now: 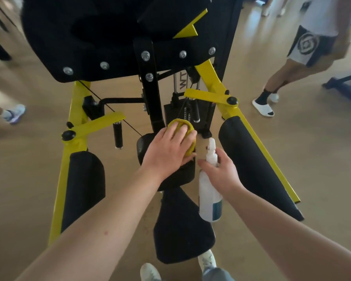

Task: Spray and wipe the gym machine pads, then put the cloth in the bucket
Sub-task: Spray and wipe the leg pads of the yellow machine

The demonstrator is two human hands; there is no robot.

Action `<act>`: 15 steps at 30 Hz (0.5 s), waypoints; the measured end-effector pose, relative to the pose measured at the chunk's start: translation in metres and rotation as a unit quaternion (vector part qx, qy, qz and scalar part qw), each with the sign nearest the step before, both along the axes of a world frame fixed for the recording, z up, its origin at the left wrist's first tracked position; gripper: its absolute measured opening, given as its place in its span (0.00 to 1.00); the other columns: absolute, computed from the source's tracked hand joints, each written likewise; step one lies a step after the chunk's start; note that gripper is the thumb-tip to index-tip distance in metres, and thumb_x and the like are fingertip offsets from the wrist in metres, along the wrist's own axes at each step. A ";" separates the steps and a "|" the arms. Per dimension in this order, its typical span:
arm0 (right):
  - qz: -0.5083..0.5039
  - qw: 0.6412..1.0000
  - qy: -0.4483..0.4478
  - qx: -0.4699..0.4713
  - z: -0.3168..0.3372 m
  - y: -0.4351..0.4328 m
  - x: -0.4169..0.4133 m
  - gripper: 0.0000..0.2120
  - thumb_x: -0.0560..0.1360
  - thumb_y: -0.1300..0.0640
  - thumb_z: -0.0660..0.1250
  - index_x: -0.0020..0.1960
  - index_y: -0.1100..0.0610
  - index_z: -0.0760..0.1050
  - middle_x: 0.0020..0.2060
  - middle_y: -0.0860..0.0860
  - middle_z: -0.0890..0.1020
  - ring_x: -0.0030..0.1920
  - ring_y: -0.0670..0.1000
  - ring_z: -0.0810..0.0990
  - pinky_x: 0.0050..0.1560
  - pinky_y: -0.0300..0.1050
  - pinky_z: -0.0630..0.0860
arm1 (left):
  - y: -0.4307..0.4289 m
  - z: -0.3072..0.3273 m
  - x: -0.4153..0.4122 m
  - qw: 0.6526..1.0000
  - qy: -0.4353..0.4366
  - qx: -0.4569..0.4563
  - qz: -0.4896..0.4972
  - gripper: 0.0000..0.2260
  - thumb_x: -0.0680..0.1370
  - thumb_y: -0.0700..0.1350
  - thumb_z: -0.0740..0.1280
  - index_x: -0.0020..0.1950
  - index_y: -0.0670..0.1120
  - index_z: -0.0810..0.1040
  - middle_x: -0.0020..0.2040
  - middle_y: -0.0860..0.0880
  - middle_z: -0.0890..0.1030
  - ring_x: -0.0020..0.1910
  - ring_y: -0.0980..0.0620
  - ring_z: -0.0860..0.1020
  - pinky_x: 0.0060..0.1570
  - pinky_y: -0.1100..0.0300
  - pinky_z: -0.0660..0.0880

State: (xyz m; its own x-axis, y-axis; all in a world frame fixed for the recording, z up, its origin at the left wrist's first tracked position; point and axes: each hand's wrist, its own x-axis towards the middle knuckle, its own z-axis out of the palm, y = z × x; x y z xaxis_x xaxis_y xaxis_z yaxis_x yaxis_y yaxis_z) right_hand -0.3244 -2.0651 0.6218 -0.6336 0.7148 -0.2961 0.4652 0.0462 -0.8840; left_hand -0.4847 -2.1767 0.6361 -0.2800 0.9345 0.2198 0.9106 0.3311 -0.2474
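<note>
A: Cloth, yellow, fuzzy: where?
B: Under left grip, fingers spread flat, pressing it onto small black padded seat of yellow-framed gym machine.
A: Right grip?
B: Curled round neck of white plastic spray bottle. Bottle hangs just beside seat's right edge, nozzle up.

A bystander in patterned black-and-white shorts stands on the tan wooden floor at upper right, wearing a white slide sandal. A white-and-purple sneaker shows at the left edge.
</note>
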 end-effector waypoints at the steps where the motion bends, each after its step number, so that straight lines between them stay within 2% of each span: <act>1: 0.007 1.000 -0.002 0.003 0.001 -0.001 -0.001 0.22 0.78 0.47 0.73 0.68 0.38 0.69 0.48 0.38 0.78 0.46 0.44 0.79 0.40 0.39 0.72 | -0.009 -0.001 0.000 1.000 -0.005 0.013 0.022 0.29 0.84 0.63 0.55 0.80 0.46 0.62 0.76 0.41 0.69 0.75 0.39 0.68 0.70 0.44 0.71; 4: 0.027 1.000 -0.007 0.014 0.005 -0.004 -0.006 0.23 0.79 0.48 0.73 0.71 0.41 0.69 0.47 0.36 0.76 0.46 0.42 0.78 0.38 0.37 0.70 | -0.034 -0.005 -0.006 0.994 -0.044 0.048 0.090 0.31 0.83 0.63 0.56 0.80 0.45 0.62 0.76 0.42 0.71 0.74 0.41 0.70 0.70 0.46 0.71; 8: 0.023 1.000 -0.003 0.016 0.005 -0.006 -0.010 0.24 0.79 0.48 0.73 0.71 0.43 0.70 0.46 0.36 0.77 0.45 0.43 0.78 0.39 0.36 0.70 | -0.052 -0.011 -0.008 0.970 -0.121 0.111 0.180 0.30 0.83 0.64 0.52 0.79 0.47 0.64 0.75 0.45 0.71 0.73 0.42 0.72 0.66 0.47 0.74; 11: 0.012 1.000 -0.005 0.009 0.001 -0.006 -0.008 0.24 0.78 0.48 0.73 0.71 0.42 0.70 0.47 0.35 0.76 0.46 0.44 0.78 0.39 0.37 0.71 | -0.041 -0.004 -0.006 0.966 -0.149 0.114 0.176 0.29 0.84 0.63 0.46 0.78 0.49 0.66 0.73 0.46 0.73 0.72 0.43 0.72 0.64 0.47 0.75; 15: -0.013 1.000 -0.019 0.002 -0.005 -0.007 -0.006 0.25 0.78 0.47 0.74 0.71 0.41 0.69 0.47 0.37 0.77 0.46 0.44 0.79 0.39 0.38 0.72 | -0.024 0.010 -0.015 0.987 -0.098 0.042 0.120 0.29 0.85 0.63 0.44 0.79 0.50 0.65 0.69 0.48 0.77 0.64 0.45 0.77 0.58 0.48 0.76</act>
State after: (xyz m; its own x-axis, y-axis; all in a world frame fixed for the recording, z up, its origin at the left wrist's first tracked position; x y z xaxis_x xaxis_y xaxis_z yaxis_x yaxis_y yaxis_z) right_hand -0.3301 -2.0721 0.6164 -0.6032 0.7325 -0.3158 0.4988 0.0374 -0.8659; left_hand -0.4999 -2.2009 0.6466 -0.5363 0.8169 0.2123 0.8311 0.5550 -0.0362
